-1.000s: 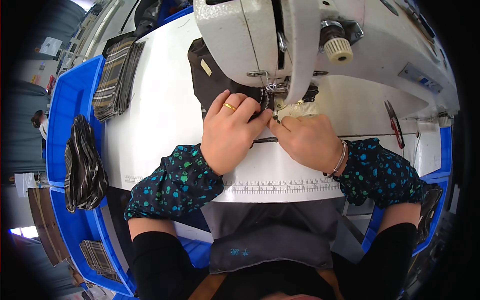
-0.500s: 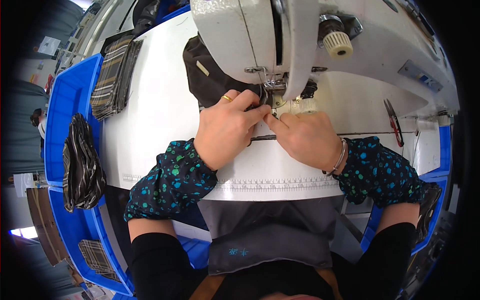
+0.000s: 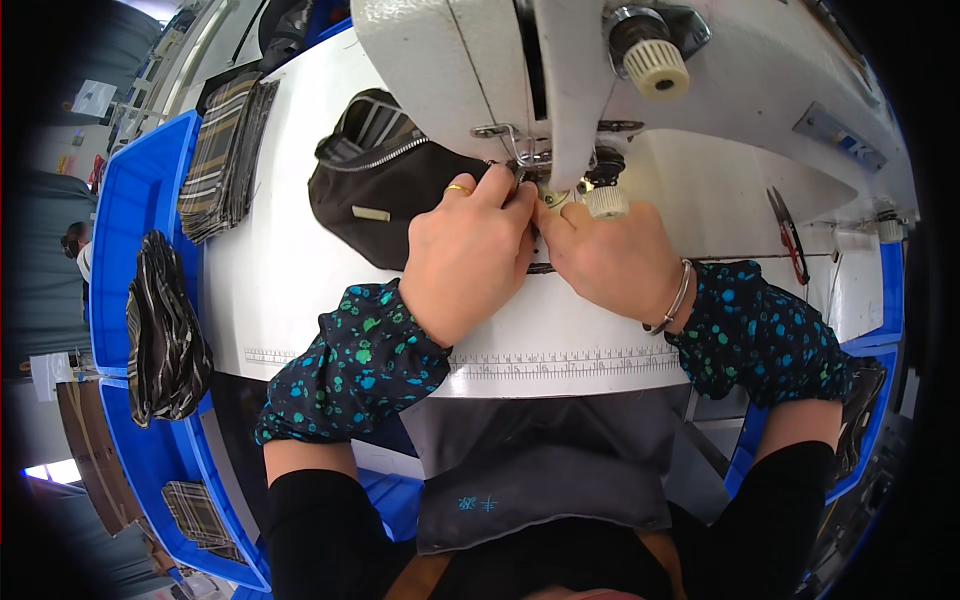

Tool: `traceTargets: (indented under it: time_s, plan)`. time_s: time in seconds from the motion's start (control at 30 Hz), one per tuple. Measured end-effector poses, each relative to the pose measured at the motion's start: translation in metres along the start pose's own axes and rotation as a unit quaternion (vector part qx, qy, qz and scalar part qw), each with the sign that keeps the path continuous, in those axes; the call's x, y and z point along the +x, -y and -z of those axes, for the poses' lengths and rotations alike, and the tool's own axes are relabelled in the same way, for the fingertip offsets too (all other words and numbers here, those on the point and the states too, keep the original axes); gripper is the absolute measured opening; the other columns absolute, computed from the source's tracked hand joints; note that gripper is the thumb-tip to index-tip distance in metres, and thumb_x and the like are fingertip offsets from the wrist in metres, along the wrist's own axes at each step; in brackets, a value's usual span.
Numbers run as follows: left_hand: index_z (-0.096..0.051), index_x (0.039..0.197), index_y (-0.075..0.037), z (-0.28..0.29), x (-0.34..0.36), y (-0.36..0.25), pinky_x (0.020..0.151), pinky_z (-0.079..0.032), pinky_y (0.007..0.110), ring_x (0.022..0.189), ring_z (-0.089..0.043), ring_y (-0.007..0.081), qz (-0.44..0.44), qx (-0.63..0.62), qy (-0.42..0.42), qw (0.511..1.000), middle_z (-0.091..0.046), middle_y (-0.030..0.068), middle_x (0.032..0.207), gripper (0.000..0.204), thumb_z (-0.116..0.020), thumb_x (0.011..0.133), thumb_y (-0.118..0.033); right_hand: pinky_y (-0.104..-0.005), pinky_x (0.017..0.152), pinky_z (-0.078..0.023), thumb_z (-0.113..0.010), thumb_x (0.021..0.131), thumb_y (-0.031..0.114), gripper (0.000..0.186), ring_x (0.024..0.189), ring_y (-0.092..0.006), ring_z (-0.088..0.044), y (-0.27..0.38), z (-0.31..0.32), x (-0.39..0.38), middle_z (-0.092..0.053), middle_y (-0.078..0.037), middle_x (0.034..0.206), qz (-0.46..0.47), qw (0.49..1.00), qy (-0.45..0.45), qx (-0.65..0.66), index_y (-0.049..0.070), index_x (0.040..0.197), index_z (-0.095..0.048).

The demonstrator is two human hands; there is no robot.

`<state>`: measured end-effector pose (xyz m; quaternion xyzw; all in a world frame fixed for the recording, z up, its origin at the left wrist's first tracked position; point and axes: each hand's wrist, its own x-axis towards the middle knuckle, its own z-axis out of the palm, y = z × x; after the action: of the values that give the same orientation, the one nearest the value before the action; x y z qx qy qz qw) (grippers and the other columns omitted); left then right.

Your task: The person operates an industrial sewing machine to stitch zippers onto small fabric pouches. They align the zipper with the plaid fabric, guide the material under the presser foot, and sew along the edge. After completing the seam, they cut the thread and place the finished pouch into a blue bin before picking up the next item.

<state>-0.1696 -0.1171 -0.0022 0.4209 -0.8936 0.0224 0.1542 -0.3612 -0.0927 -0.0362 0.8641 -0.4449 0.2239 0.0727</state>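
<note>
The white sewing machine (image 3: 450,60) fills the top centre, its presser foot (image 3: 532,158) over a dark brown fabric piece (image 3: 375,195) with a metal zipper (image 3: 385,158), a striped lining showing and a small pale tab. My left hand (image 3: 465,250), with a gold ring, has bent fingers pressed together on the fabric, just left and in front of the foot. My right hand (image 3: 600,260), with a bracelet, has curled fingers meeting the left fingertips beside the foot; what they hold is hidden.
Red-handled scissors (image 3: 788,235) lie at the right. Stacked plaid pieces (image 3: 222,160) lie at the table's left. Blue bins (image 3: 120,200) flank the table, one with a striped bundle (image 3: 165,330) over it. A person (image 3: 82,250) is in the left background.
The fabric piece has swung left and turned, now showing its striped lining and more zipper. Both hands have shifted slightly upward, still at the presser foot.
</note>
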Motion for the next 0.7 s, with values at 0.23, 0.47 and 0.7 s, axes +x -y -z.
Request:
traceTargets:
  time_s: [0.23,0.47,0.7]
  plan:
    - [-0.075,0.118,-0.010,0.012,-0.001,-0.004,0.068,-0.060,0.042,0.084,-0.070,0.0316,0.025,-0.021,0.033,0.999,-0.069,0.0037,0.112,0.035,-0.072,0.084,-0.016,-0.0369,0.053,-0.051,-0.067,0.085,0.016,0.005,0.065,-0.0214,-0.070,-0.003,0.001,-0.002,-0.065,-0.004,0.067,0.006,1.000,0.000,0.030,0.011,0.084,-0.065]
    - [-0.075,0.116,-0.003,0.023,-0.003,0.026,0.080,-0.060,0.042,0.101,-0.070,0.0321,-0.005,-0.149,0.068,0.986,-0.071,0.0097,0.116,0.036,-0.065,0.082,-0.008,-0.0349,0.052,-0.051,-0.067,0.081,0.015,0.009,0.060,-0.0176,-0.065,-0.001,0.008,-0.002,-0.066,-0.004,0.085,0.101,0.994,-0.034,0.039,0.008,0.086,-0.065]
    - [-0.076,0.118,-0.004,0.030,-0.003,0.020,0.082,-0.060,0.043,0.090,-0.072,0.0365,0.021,-0.221,0.077,0.972,-0.069,0.0163,0.112,0.038,-0.064,0.082,-0.004,-0.0323,0.048,-0.049,-0.068,0.078,0.017,0.020,0.055,-0.0150,-0.061,0.005,-0.006,-0.005,-0.068,-0.011,0.091,0.182,0.980,-0.082,0.002,0.001,0.091,-0.071]
